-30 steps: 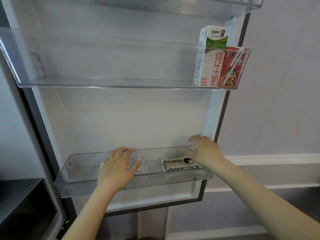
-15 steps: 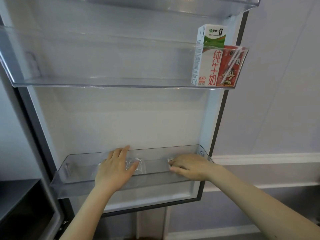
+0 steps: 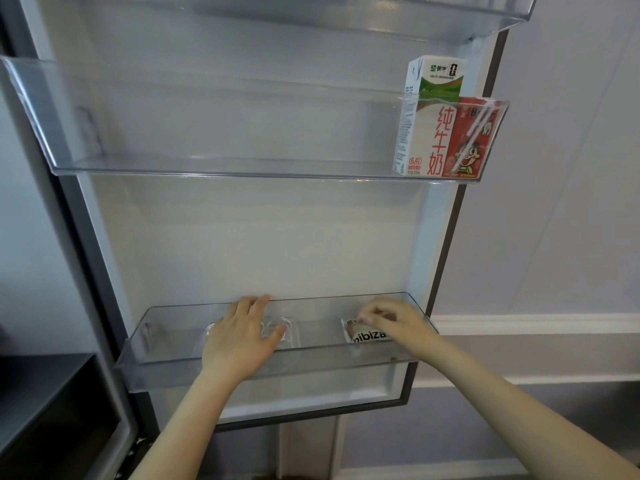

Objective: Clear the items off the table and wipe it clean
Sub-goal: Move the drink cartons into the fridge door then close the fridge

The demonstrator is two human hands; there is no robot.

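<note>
I face an open fridge door. In its lower clear bin (image 3: 162, 370) lie a clear plastic tray pack (image 3: 288, 332) and a white snack packet (image 3: 363, 336) printed "nibiza". My left hand (image 3: 242, 337) rests flat on the tray pack with its fingers stretched out. My right hand (image 3: 398, 323) reaches into the bin's right end. Its curled fingertips pinch the packet's upper edge and hide most of the packet.
The middle door bin (image 3: 207, 133) holds a white and green milk carton (image 3: 429, 126) and a red drink carton (image 3: 467, 143) at its right end. A dark cabinet (image 3: 45, 410) stands at the lower left. A pale wall with white moulding (image 3: 536, 323) is at the right.
My right hand dropped from the bin's rim onto the snack packet, covered it, then drew back a little with its fingertips on the packet's edge. My left hand stayed on the tray pack.
</note>
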